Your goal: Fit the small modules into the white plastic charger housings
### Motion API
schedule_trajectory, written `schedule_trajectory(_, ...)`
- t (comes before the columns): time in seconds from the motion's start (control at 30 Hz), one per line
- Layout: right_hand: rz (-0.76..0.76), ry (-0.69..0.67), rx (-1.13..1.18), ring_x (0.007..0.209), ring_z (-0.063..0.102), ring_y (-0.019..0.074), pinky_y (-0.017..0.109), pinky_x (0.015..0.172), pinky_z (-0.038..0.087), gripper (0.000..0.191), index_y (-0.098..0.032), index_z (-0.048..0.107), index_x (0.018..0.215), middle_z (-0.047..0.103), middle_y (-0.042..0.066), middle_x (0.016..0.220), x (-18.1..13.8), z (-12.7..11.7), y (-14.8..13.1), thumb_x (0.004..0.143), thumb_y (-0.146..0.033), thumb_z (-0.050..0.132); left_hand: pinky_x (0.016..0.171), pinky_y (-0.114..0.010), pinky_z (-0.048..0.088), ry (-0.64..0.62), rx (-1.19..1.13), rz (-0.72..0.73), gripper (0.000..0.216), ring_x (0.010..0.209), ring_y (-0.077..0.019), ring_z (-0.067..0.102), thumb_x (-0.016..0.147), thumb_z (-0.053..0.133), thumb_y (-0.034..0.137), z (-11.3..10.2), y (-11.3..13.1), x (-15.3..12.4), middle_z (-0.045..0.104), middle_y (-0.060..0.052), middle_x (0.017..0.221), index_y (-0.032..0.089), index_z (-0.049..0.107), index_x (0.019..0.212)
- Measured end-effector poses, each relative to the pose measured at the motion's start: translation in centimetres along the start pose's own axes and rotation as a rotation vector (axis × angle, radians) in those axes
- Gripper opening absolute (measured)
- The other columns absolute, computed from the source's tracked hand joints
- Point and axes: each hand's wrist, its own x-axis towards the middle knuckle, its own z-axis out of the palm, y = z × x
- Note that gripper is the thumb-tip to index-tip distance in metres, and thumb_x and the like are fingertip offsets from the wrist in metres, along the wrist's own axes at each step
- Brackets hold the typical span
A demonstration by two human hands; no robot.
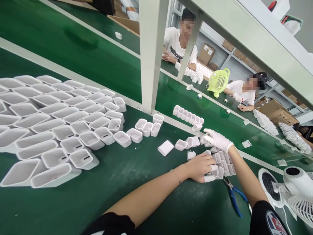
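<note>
My left hand (199, 165), with white covers on some fingertips, reaches over the left side of a cluster of small white plastic cups (223, 160). Its thumb and fingers close around cups at the cluster's edge. Just beyond, my right hand (216, 138) wears a white glove and hovers by the cluster's far side, fingers stretched out and apart. I see nothing in it, though its palm side is hidden. Left of it lie a few cups (181, 144) on their sides or tilted. A small white piece (191, 155) rests beside my left hand.
Many larger white open cups (80, 130) cover the left bench. A cup on its side (165, 148) lies mid-bench. Blue-handled pliers (233, 195) and a white fan (293, 186) stand right. A row of cups (187, 115) sits on the green belt (166, 94). A post (150, 55) rises ahead; two people work opposite.
</note>
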Motion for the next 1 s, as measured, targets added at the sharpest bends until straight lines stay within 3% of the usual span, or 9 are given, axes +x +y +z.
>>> schedule_trajectory(0.17,0.128,0.131,0.006,0.127,0.047,0.0329,0.044,0.099,0.041,0.081,-0.020,0.020,0.149,0.036,0.016,0.149,3.9,-1.0,-1.8,0.086,-0.063,0.046,0.080,-0.035,0.039,0.019,-0.003,-0.009,0.025,0.091,-0.0230,0.054,0.087,0.056,0.038,-0.1,0.2,0.0,0.066,-0.009,0.100,0.015,0.064,0.095)
schedule_trajectory(0.3,0.191,0.159,-0.022,0.128,0.042,0.0423,0.053,0.096,0.041,0.094,-0.022,0.015,0.150,0.022,0.019,0.155,7.3,0.4,-4.3,0.078,-0.070,0.051,0.079,-0.034,0.039,0.005,-0.003,-0.024,0.025,0.091,-0.0223,0.054,0.086,0.058,0.037,-0.2,0.0,-0.2,0.065,-0.008,0.098,0.016,0.063,0.098)
schedule_trajectory(0.53,0.169,0.126,-0.084,0.120,0.045,0.0366,0.046,0.090,0.044,0.078,-0.026,0.036,0.140,0.050,0.013,0.132,8.9,1.5,-4.5,0.074,-0.057,0.063,0.081,-0.036,0.040,0.005,0.005,-0.014,0.026,0.089,-0.0228,0.053,0.084,0.058,0.037,-0.1,-0.1,-0.1,0.065,-0.009,0.096,0.014,0.063,0.097)
schedule_trajectory(0.67,0.154,0.140,-0.099,0.118,0.047,0.0346,0.044,0.088,0.045,0.069,-0.025,0.038,0.136,0.051,0.013,0.127,7.8,1.1,-3.9,0.077,-0.050,0.063,0.080,-0.036,0.039,0.012,-0.002,-0.009,0.023,0.089,-0.0228,0.054,0.085,0.057,0.036,-0.1,-0.1,-0.1,0.065,-0.009,0.098,0.015,0.063,0.094)
schedule_trajectory(0.8,0.092,0.139,-0.089,0.118,0.047,0.0329,0.042,0.089,0.044,0.073,-0.025,0.035,0.139,0.050,0.012,0.127,5.5,0.9,-4.4,0.078,-0.051,0.063,0.078,-0.035,0.039,0.020,0.001,0.001,0.021,0.089,-0.0226,0.054,0.083,0.060,0.035,-0.1,-0.1,-0.1,0.065,-0.008,0.097,0.016,0.063,0.093)
schedule_trajectory(1.0,-0.066,0.029,-0.028,0.111,0.053,0.0308,0.037,0.086,0.045,0.078,-0.032,0.037,0.141,0.057,0.008,0.121,2.2,1.0,-6.1,0.073,-0.056,0.068,0.077,-0.037,0.039,-0.008,-0.022,-0.009,0.025,0.088,-0.0235,0.054,0.086,0.057,0.039,0.2,-0.1,0.0,0.064,-0.010,0.095,0.016,0.063,0.092)
